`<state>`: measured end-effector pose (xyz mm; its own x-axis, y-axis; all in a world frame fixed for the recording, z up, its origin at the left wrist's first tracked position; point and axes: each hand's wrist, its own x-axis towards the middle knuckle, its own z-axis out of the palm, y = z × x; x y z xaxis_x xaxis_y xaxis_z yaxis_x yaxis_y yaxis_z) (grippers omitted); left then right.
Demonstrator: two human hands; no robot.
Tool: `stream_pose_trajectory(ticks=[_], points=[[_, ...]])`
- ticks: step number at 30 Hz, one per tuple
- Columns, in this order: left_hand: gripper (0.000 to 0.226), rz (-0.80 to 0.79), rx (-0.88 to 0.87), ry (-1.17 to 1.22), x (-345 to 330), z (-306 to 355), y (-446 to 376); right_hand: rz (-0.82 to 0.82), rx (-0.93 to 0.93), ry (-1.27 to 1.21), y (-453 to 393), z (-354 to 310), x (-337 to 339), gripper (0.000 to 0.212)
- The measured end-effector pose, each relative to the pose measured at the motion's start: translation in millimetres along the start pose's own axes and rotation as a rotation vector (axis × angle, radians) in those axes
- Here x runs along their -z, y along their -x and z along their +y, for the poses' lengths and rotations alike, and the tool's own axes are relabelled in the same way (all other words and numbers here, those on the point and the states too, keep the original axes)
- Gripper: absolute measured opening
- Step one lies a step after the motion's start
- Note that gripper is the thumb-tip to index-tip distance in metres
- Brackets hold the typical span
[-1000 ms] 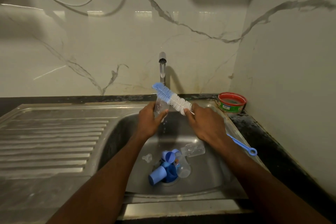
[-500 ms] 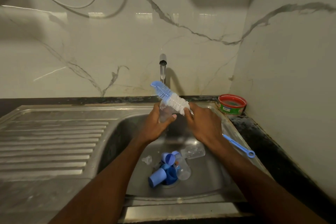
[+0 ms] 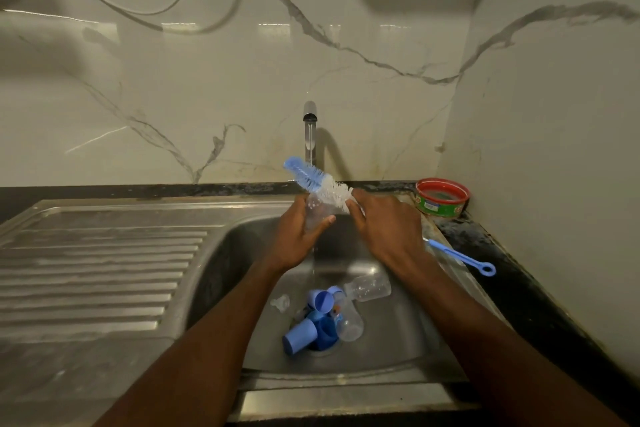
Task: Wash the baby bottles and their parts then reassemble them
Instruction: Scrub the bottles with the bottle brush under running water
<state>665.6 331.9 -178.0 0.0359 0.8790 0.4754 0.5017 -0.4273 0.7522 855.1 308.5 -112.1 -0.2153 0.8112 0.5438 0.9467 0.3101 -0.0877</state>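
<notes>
Dim, greenish light — glare streaks on the wall tiles (image 3: 207, 55) — wide-angle edge bending.

The sink (image 3: 398, 354) basin lies right of the ridged draining board (image 3: 100, 274), with the tap (image 3: 309, 128) at its far edge against the wall. Over the basin's far part the left hand (image 3: 298, 239) holds a bottle (image 3: 317, 215), and just right of it the right hand (image 3: 388, 229) holds a bottle brush (image 3: 320, 184) whose head lies across the bottle's top, its handle reaching right over the rim. In the basin's near middle lie caps (image 3: 299, 336), two bottles (image 3: 369, 288) and, left of them, a teat (image 3: 280, 303); a tub (image 3: 441, 198) sits on the counter at the far right corner.
</notes>
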Motion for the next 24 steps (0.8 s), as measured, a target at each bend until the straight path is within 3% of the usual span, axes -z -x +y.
stream_pose_trajectory(ticks=[5, 11, 17, 24], points=[[0.043, 0.104, 0.1, -0.02, 5, -12, -3, -0.075, 0.024, -0.011, 16, 9, 0, 0.036], [0.06, -0.051, 0.006, 0.033, -1, 2, 1, -0.002, -0.052, -0.03, -1, -2, 0, 0.033], [0.041, 0.082, 0.068, 0.02, 6, -6, -3, -0.053, -0.034, -0.04, 13, 12, -1, 0.035], [0.053, -0.041, -0.036, -0.004, 1, 3, -1, -0.002, -0.043, -0.018, -9, -9, -4, 0.037]])
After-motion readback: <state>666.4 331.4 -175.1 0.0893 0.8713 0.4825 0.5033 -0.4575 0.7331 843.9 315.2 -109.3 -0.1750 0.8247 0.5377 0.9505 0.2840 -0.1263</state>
